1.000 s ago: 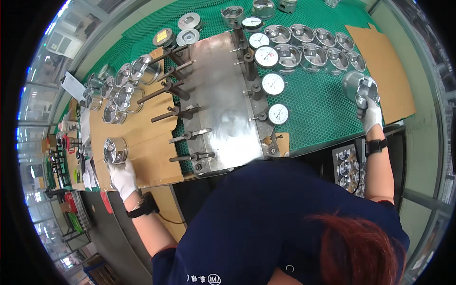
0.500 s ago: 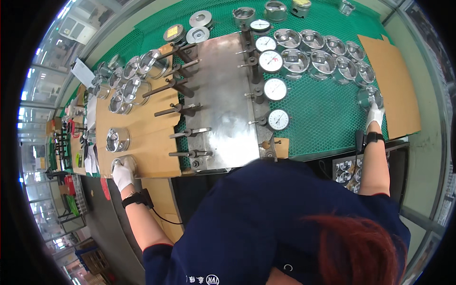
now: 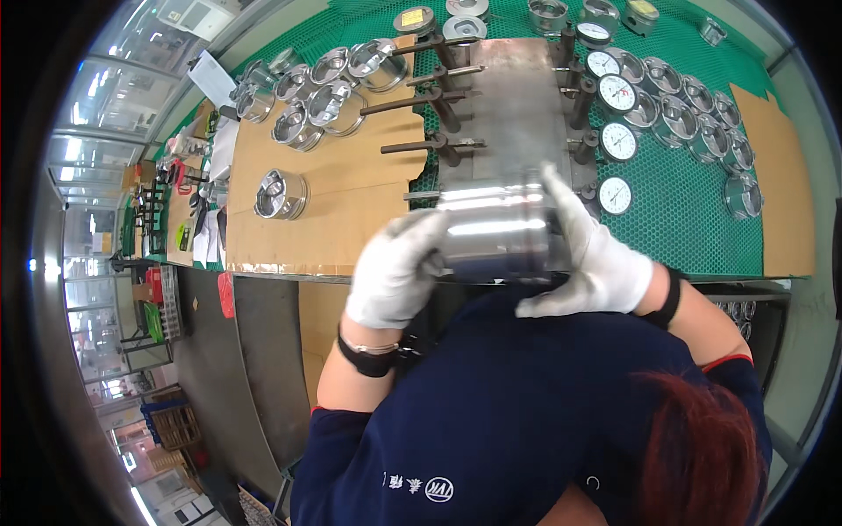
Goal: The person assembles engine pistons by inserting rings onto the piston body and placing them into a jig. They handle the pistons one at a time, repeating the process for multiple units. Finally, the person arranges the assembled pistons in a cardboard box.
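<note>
A shiny metal engine piston (image 3: 495, 226) lies sideways in the air before my chest, slightly blurred. My left hand (image 3: 395, 270), in a white glove, grips its left end. Around its right end are the spread thumb and fingers of my right hand (image 3: 601, 261), also gloved. Behind the piston lies a long steel plate (image 3: 517, 92), whose near end is hidden by it. Dial gauges (image 3: 618, 141) on posts line the plate's right side, and dark clamp arms (image 3: 445, 149) line its left.
On the left cardboard stand a single piston (image 3: 282, 195) and a cluster of pistons (image 3: 335, 107). More pistons (image 3: 675, 120) stand in rows on the green mat (image 3: 675, 232), with one piston (image 3: 744, 195) nearest the right cardboard (image 3: 785, 210). A clipboard (image 3: 213, 79) leans at the far left.
My left hand has lifted the nearest piston off the left cardboard and brought it to the middle. My right hand has let go of the piston at the right and joined it. The view has shifted.
</note>
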A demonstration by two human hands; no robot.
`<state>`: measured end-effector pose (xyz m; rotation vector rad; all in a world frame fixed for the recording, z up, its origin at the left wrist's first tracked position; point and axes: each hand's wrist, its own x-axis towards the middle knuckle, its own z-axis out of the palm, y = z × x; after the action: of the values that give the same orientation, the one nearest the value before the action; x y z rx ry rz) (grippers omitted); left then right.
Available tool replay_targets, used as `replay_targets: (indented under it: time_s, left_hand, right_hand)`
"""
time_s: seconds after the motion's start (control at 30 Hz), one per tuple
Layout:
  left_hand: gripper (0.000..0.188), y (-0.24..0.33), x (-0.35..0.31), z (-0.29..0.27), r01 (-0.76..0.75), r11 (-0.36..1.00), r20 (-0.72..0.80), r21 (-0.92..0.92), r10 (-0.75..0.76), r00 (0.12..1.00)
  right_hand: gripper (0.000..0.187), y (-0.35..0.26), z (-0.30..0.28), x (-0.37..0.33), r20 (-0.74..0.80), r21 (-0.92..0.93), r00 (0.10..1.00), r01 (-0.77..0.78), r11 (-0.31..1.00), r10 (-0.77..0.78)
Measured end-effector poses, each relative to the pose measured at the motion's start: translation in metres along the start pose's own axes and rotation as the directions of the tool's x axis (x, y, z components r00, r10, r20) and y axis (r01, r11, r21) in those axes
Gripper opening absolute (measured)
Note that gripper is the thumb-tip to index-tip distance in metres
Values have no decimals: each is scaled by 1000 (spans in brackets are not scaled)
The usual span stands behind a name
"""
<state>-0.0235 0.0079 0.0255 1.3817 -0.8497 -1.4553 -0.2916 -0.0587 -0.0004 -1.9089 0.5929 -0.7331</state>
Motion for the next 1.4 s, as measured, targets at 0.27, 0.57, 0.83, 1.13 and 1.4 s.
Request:
replay_targets:
  time_s: [0.27, 0.57, 0.83, 1.13, 1.4]
  left_hand:
    - [70, -31, 25, 10, -394, 739, 334, 547, 239, 912]
    - [93, -56, 67, 34, -712, 229, 508, 664, 560, 654]
    - [96, -57, 85, 43, -690, 305, 439, 656, 589, 678]
    - [101, -61, 94, 39, -721, 328, 455, 610, 600, 658]
    - [99, -63, 99, 39, -710, 314, 449, 630, 599, 663]
  right_hand:
    - [105, 4, 13, 10, -120, -559, 988, -151, 815, 101]
    - [86, 16, 18, -3, -222, -423, 974, -59, 904, -40]
    - [92, 44, 32, -36, -21, 381, 699, -655, 652, 715]
    - [95, 49, 32, -34, 1, 412, 694, -657, 632, 720]
    - [94, 34, 29, -27, 55, 503, 618, -695, 513, 784]
